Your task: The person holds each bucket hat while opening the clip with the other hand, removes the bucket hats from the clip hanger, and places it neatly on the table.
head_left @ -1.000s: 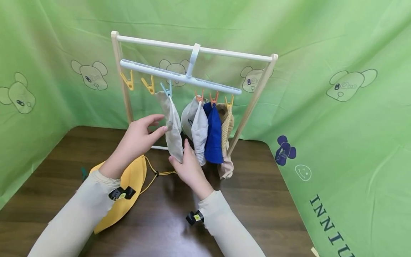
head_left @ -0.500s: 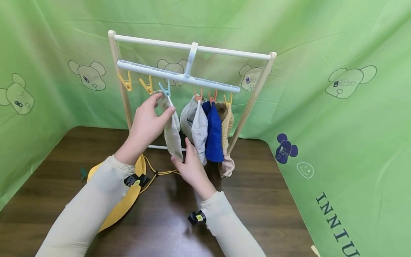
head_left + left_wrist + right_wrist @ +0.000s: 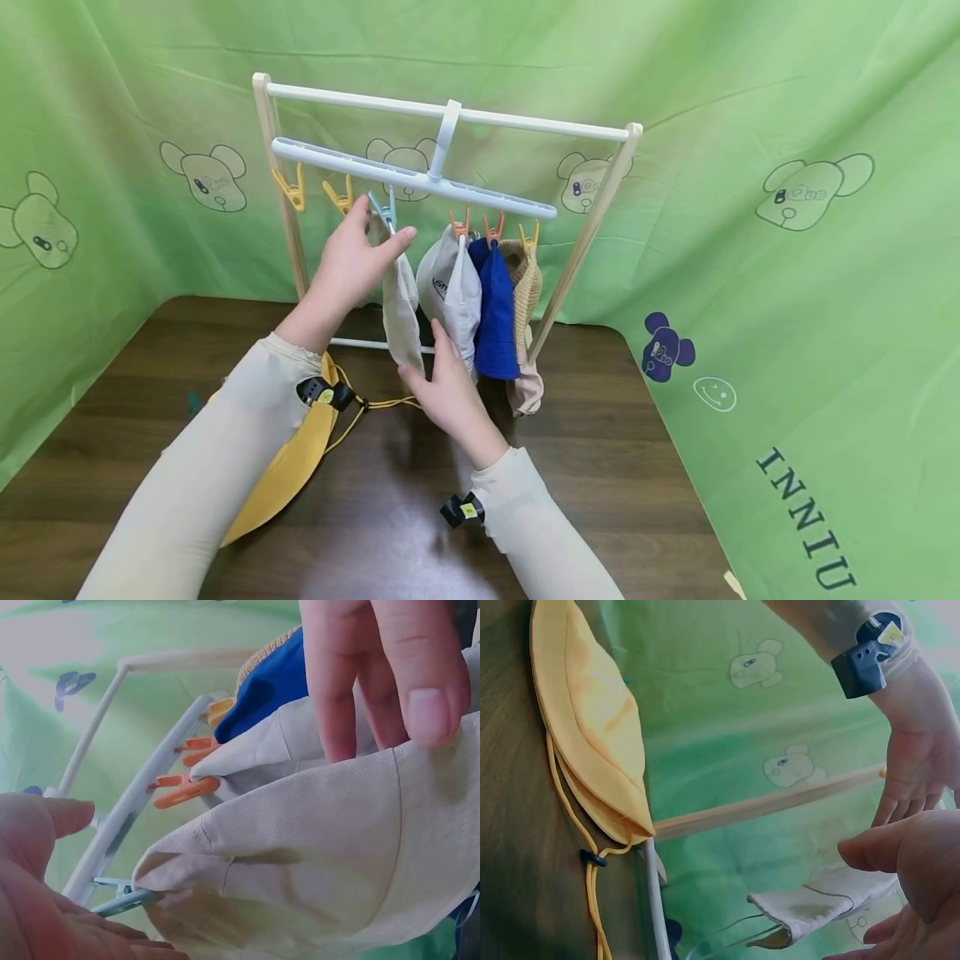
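Observation:
A pale beige cloth hat [image 3: 402, 312] hangs from a light-blue clip [image 3: 384, 212] on the white clip hanger [image 3: 360, 167]. My left hand [image 3: 348, 260] is raised at that clip, thumb spread from the fingers; in the left wrist view the left hand [image 3: 45, 885] lies beside the clip with no visible grip on it. Low at the hat's brim is my right hand [image 3: 453, 392], its thumb on the near side and fingers on the far side. In the right wrist view the right hand's thumb [image 3: 874, 851] and fingers stand apart around the hat.
Right of it hang a whitish cap [image 3: 457, 292], a blue hat [image 3: 497, 312] and a tan knitted hat [image 3: 527, 292]. Two yellow clips [image 3: 292, 190] hold nothing at the left. A yellow corded hat [image 3: 288, 467] lies on the wooden table [image 3: 585, 500], before the rack [image 3: 592, 225].
My left hand has risen from beside the hat's middle to its top, at the blue clip, and its thumb has swung away. The right hand has stayed at the brim.

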Available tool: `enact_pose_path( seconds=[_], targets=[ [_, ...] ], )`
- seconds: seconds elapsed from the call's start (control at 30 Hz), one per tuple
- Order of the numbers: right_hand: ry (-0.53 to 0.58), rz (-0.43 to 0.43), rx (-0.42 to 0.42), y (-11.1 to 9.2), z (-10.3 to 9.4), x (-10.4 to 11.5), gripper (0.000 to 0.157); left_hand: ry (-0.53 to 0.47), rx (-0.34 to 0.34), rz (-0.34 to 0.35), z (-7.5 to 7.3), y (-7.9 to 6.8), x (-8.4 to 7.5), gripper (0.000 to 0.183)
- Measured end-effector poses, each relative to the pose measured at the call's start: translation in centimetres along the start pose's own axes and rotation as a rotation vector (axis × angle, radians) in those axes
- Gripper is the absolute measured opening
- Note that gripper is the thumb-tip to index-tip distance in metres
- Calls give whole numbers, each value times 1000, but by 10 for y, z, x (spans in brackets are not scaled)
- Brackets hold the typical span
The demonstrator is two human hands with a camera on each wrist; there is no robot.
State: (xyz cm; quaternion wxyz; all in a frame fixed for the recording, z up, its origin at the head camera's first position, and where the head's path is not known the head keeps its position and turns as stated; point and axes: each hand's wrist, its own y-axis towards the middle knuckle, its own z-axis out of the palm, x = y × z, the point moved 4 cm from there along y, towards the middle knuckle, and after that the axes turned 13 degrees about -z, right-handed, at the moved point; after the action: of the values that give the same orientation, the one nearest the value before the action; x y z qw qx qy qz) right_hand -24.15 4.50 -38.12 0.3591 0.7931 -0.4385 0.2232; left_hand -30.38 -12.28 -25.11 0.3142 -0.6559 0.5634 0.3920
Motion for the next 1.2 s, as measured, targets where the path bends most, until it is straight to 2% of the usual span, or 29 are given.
enact_pose_path(
  seconds=[0.13,0.27,0.57,0.87,1.2],
  targets=[
    [-4,4,5,-1,-1,0,85,-36,46,-31,3,6,1,105],
    [2,10,13,-1,-1,-1,84,-65,41,-39,3,15,3,103],
    [0,5,73,0,3,-1,88,-91,-42,-27,-1,27,-1,72],
    [-13,13,93,0,2,-2,89,-155,-95,-39,-1,38,-8,58],
    [7,22,111,-3,1,-4,88,-149,-112,-43,-2,41,-7,56]
  ],
)
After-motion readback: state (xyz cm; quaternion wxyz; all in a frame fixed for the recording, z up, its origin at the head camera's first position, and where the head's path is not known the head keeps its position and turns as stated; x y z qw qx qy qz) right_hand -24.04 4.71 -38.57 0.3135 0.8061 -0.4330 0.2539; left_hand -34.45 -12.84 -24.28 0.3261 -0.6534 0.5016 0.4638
